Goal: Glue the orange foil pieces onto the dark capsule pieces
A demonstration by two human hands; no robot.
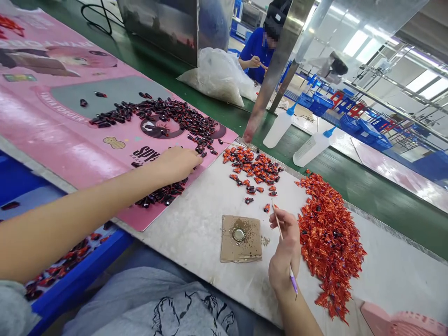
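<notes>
Nearest to the person, a blue tray point(91, 270) is holding red and black pieces below the bench point(189, 238), whose pale top is showing some stains. A cardboard square point(227, 252) is lying there and carrying a round metal cap point(239, 234) among scattered grains. Beside it, the right hand point(285, 238) is grasping a thin tool point(277, 221) between the fingers. Its long axis is running along the hand: the pale end is pointing forward to some loose pieces, the purple end is lying over the wrist. To the right, a heap of orange pieces point(329, 233) is spreading, shiny and spiky. The left hand point(180, 165) is reaching over a pink mat point(87, 161), touching or almost touching glossy black pieces point(175, 112); whether its grip is holding one, I cannot tell. Farther, two white bottles point(310, 149) are standing on a green surface, and a person in blue point(257, 49) is working before blue crates point(320, 102).
</notes>
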